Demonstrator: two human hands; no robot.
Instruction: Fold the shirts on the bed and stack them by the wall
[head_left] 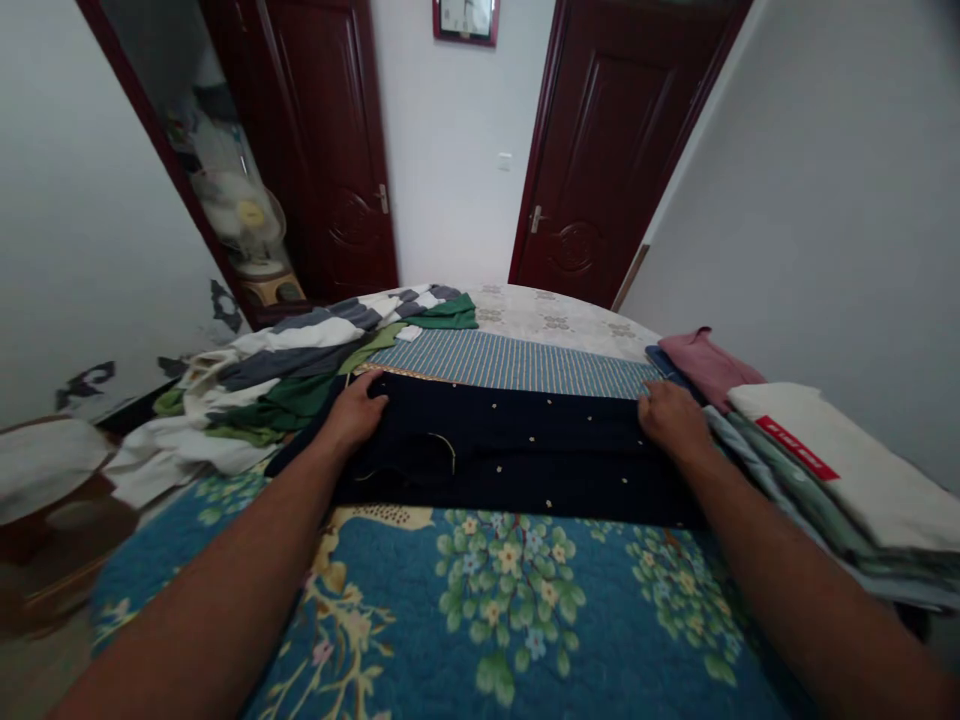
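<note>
A dark navy shirt [577, 450] dotted with small pale flowers lies folded into a long strip across the table. Its round neckline, with a thin gold edge, shows toward the left end. My left hand [358, 412] is closed on the far edge of the shirt near its left end. At the far right corner, my right hand [673, 418] has its fingers curled round the same edge. Some fingertips of both hands are hidden.
A loose heap of clothes [300, 365] lies left. Folded clothes [840, 460] are stacked right, a white one with a red label on top. Under the shirt are a floral blue cloth [517, 610] and a striped cloth [517, 362]. A patterned tablecloth [555, 308] covers the far end.
</note>
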